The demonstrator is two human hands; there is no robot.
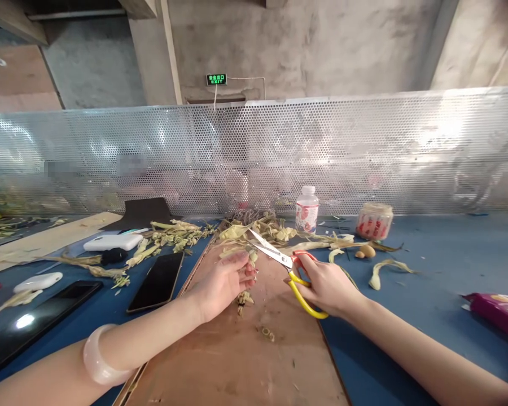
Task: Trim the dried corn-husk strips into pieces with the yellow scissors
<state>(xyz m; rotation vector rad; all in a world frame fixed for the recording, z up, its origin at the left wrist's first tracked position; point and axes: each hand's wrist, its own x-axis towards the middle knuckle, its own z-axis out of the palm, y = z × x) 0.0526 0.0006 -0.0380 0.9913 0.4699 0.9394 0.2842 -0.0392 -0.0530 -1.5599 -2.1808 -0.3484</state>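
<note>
My right hand (328, 285) grips a pair of scissors (275, 252) with one red and one yellow handle loop. The blades are parted and point up and left, just beyond my left fingertips. My left hand (226, 282) is closed in a pinch on a small pale piece of dried husk (253, 256); part of it is hidden by the fingers. Both hands are above a brown wooden board (296, 361). Cut curled scraps (244, 300) lie on the board under my left hand. More dried husks (237, 231) are heaped at the board's far end.
A white bottle (307, 211) and a lidded jar (374, 221) stand at the back right. Two phones, one dark phone (157, 281) close by, lie left of the board. A purple packet (497, 313) rests at right. A perforated metal screen (254, 158) closes off the back.
</note>
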